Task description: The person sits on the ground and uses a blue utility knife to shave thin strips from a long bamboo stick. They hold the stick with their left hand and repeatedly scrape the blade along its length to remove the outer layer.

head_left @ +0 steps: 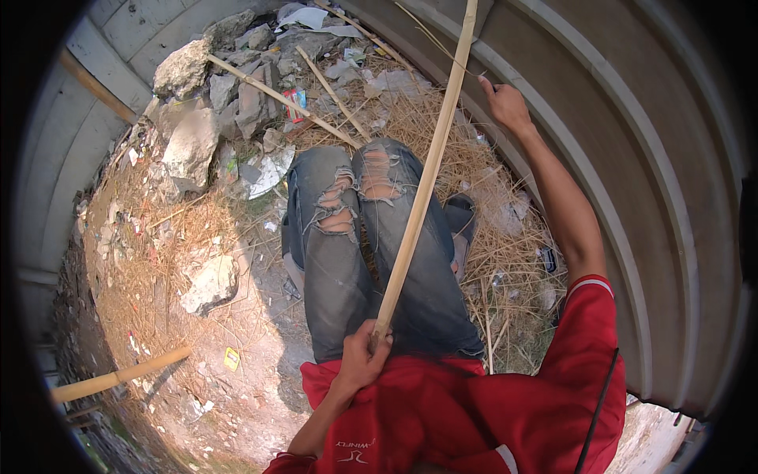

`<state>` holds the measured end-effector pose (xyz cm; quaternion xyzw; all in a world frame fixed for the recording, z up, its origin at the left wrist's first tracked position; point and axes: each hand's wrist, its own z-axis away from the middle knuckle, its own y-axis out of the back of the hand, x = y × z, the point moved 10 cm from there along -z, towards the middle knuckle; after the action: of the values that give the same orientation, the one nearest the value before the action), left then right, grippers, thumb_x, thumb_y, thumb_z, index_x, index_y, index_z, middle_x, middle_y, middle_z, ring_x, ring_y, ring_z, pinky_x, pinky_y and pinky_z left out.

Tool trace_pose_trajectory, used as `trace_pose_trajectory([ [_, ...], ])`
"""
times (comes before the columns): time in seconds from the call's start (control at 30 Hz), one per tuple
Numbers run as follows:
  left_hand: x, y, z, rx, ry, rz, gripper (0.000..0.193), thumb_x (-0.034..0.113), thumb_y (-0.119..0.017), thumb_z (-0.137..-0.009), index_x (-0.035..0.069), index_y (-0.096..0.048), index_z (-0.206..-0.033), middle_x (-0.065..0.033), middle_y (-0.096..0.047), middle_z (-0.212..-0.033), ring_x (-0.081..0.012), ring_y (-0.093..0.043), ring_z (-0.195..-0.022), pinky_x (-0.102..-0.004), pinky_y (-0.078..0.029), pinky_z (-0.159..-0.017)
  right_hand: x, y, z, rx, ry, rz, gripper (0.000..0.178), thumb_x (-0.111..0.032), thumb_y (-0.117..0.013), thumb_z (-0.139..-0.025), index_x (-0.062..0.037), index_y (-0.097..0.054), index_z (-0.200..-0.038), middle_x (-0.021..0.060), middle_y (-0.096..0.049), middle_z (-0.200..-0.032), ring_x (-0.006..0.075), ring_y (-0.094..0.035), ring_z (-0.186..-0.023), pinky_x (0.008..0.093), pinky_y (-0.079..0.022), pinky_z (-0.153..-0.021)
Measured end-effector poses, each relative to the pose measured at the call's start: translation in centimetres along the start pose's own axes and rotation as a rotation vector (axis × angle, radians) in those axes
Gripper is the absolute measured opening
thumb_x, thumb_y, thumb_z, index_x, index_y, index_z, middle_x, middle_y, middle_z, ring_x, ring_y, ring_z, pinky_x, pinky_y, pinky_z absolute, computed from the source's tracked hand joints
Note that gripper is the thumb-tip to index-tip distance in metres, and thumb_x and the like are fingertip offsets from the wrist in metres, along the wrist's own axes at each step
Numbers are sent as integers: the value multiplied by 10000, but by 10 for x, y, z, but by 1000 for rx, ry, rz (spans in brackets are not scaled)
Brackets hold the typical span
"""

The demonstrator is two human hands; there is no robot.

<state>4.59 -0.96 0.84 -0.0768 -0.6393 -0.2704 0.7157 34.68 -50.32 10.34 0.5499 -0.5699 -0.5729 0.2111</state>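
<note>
A long split bamboo strip (425, 178) slants from my lap up past the top edge of the view. My left hand (365, 355) is closed round its lower end, close to my waist. Farther up, on the right side of the strip, my right hand (507, 104) is closed with thumb and finger pinched on a thin bamboo sliver (433, 37). That sliver crosses the strip and curves away to the upper left. Whether it is still joined to the strip I cannot tell. Beneath the strip are my bent legs in torn grey jeans (339, 268).
A corrugated metal wall (624, 182) rises close on the right. Broken concrete chunks (189, 146) lie at the far left, with two bamboo sticks (276, 96) near my knees. Dry straw (505, 253) and litter cover the ground. A bamboo pole (126, 374) juts in at left.
</note>
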Motion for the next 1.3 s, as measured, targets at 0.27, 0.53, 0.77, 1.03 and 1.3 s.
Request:
trace_pose_trajectory([
  [0.27,-13,-29,-32,-213,249,622,173,167,-681,-1025,80,-533,-1031,44,-522,-729,-46,-453,-561,-242,-360,-512,-76,10,94,-241,121,-254,737,-608,-539,-1052,62,-633,-759,208,-530,-583,344,-465,-563,483,-408,-600],
  [0.53,-4,-49,-58,-284,305,795,243,223,-636,-1068,124,-447,-951,80,-335,-707,-14,-298,-514,-245,-221,-457,-148,-4,292,-740,357,-160,594,-531,-581,-1047,11,-759,-882,236,-663,-640,450,-700,-681,510,-555,-662],
  [0.77,-11,-45,-67,-211,261,583,211,242,-598,-1046,87,-482,-961,45,-403,-699,-46,-389,-534,-267,-298,-477,-173,-17,335,-655,586,-81,570,-561,-620,-1016,-34,-715,-821,217,-633,-587,453,-677,-612,554,-537,-591],
  [1.03,-15,-28,-72,-114,179,246,251,255,-600,-997,37,-495,-931,-59,-480,-631,-155,-488,-548,-360,-391,-538,-164,-18,297,-529,564,99,607,-615,-591,-1004,-54,-757,-839,210,-673,-626,430,-715,-650,519,-566,-600],
  [1.3,-11,-38,-61,-164,273,411,222,213,-610,-974,29,-501,-915,-76,-482,-635,-189,-505,-573,-381,-410,-571,-178,-8,334,-662,624,66,652,-650,-575,-999,-51,-746,-808,182,-658,-590,416,-714,-624,531,-561,-580],
])
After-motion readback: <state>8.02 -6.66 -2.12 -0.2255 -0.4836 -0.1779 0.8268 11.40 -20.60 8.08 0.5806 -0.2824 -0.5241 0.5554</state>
